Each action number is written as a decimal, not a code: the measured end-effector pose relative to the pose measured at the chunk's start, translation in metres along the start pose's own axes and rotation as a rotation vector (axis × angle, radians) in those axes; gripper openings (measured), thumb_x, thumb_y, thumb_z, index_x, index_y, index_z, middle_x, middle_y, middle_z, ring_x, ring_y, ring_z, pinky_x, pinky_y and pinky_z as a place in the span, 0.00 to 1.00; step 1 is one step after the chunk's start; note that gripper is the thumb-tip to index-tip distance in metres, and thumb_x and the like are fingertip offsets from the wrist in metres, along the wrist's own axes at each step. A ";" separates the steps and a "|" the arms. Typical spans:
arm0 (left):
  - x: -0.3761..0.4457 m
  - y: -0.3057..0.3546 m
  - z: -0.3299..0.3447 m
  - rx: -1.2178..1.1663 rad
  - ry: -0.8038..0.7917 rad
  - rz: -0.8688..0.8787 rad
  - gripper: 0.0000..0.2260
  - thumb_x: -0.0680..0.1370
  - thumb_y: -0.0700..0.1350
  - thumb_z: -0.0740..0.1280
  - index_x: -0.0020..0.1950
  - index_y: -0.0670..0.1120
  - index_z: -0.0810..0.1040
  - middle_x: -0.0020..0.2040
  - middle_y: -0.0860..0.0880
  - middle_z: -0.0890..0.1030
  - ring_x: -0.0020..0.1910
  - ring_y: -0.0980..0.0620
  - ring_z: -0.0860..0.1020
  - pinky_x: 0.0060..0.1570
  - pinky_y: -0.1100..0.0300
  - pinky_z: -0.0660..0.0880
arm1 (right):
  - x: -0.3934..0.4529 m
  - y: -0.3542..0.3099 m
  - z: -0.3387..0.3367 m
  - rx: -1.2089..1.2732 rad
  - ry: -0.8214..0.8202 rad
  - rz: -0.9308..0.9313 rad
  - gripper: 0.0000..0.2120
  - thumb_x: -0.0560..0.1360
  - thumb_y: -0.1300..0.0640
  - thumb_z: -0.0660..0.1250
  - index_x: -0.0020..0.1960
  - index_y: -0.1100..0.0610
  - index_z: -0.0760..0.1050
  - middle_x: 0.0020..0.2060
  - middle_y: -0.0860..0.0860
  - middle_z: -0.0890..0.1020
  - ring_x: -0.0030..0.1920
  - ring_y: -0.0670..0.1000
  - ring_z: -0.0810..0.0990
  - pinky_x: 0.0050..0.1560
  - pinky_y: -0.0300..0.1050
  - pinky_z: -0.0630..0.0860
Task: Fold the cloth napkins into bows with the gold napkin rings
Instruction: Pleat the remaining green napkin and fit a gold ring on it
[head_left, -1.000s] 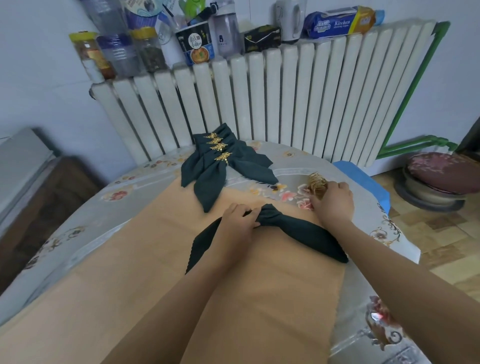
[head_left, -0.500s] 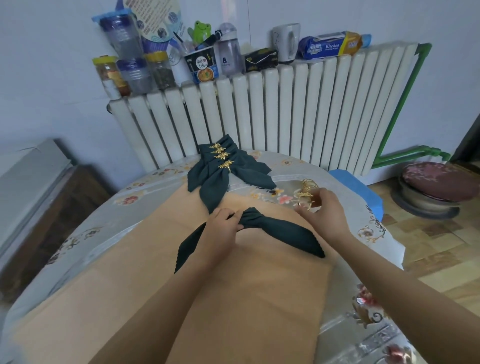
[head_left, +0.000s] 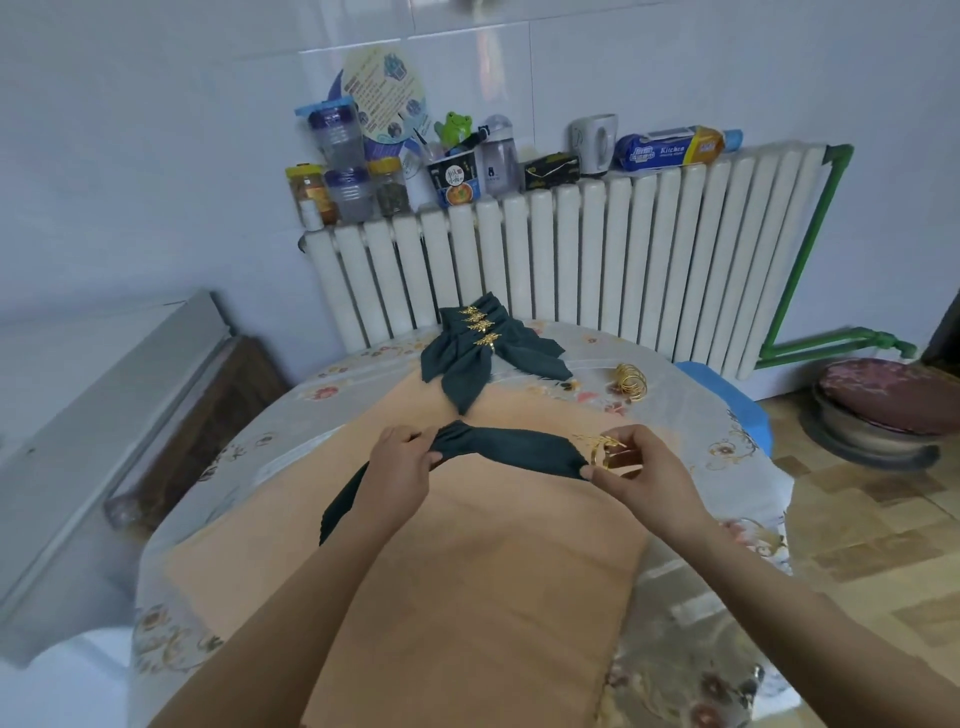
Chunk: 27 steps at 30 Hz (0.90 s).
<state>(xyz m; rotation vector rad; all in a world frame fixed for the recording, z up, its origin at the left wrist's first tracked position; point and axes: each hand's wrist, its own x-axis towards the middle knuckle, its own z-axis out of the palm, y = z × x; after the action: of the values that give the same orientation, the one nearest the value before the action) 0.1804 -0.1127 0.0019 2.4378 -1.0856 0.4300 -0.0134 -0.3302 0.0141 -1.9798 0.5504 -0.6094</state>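
1. The dark green folded cloth napkin (head_left: 498, 449) lies across the orange cloth mat (head_left: 467, 571) on the round table, near the mat's far edge.
2. The left hand (head_left: 400, 467) pinches the napkin at its gathered middle.
3. The right hand (head_left: 636, 470) pinches a gold metal napkin ring (head_left: 602, 452) at the napkin's right end.
4. Beyond the mat's far edge lie finished green napkin bows (head_left: 480, 353).
5. Spare gold rings (head_left: 630, 381) sit right of the bows.
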 end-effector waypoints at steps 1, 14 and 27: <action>-0.005 0.000 -0.005 -0.010 0.009 -0.012 0.15 0.78 0.38 0.64 0.65 0.37 0.75 0.54 0.39 0.79 0.54 0.39 0.72 0.56 0.51 0.69 | -0.007 -0.002 0.000 0.004 0.000 -0.004 0.15 0.68 0.56 0.76 0.50 0.52 0.72 0.44 0.44 0.78 0.45 0.44 0.77 0.39 0.32 0.71; -0.048 0.012 -0.035 -0.084 -0.002 0.038 0.15 0.77 0.37 0.66 0.64 0.37 0.76 0.51 0.40 0.79 0.52 0.40 0.73 0.52 0.55 0.69 | -0.039 -0.030 0.021 0.061 -0.089 -0.073 0.19 0.68 0.56 0.76 0.55 0.48 0.74 0.48 0.41 0.77 0.47 0.41 0.75 0.41 0.22 0.68; -0.063 0.009 -0.053 -0.108 -0.018 0.158 0.19 0.77 0.47 0.57 0.60 0.37 0.78 0.44 0.45 0.79 0.47 0.54 0.67 0.49 0.65 0.66 | -0.037 -0.042 0.016 -0.175 -0.364 -0.179 0.18 0.66 0.57 0.76 0.54 0.47 0.77 0.47 0.43 0.81 0.46 0.44 0.77 0.43 0.32 0.71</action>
<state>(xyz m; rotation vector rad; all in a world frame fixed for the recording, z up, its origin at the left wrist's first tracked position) 0.1278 -0.0523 0.0216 2.2757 -1.2805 0.3890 -0.0266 -0.2789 0.0377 -2.2552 0.2094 -0.3018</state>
